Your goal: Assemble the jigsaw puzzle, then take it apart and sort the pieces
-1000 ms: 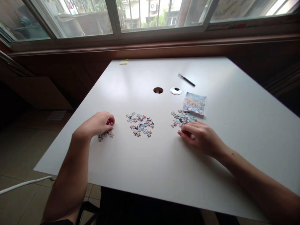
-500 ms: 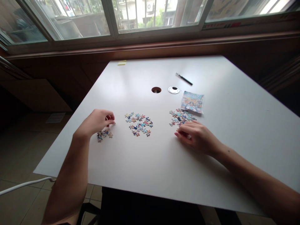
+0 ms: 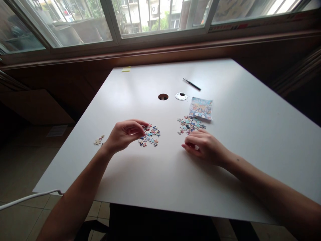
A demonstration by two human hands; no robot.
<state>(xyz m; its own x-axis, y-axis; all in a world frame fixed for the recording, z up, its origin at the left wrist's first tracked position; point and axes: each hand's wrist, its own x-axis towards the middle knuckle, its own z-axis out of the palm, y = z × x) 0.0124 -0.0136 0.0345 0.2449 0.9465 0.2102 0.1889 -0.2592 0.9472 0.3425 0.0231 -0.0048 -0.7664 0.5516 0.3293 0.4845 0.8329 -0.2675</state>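
My left hand (image 3: 125, 134) is over the left part of the middle pile of jigsaw pieces (image 3: 151, 135), hiding some of them. Its thumb and forefinger are pinched close together; whether a piece is between them is too small to make out. To the right, my right hand (image 3: 203, 145) rests on the table with curled fingers at the near edge of a second pile of jigsaw pieces (image 3: 189, 124). What its fingers hold, if anything, is hidden. A small left group of jigsaw pieces (image 3: 98, 140) lies beyond my left wrist, partly covered by it.
A colourful printed sheet (image 3: 201, 108) lies behind the right pile. Farther back are a black pen (image 3: 192, 84), a round metal cover (image 3: 181, 96) and a cable hole (image 3: 163, 96) in the white table (image 3: 155, 177). Yellow tape (image 3: 126, 69) marks the far edge, below the window.
My left hand has moved right, from the left group to the middle pile. My right hand stays at the right pile. The whole view has shifted slightly.
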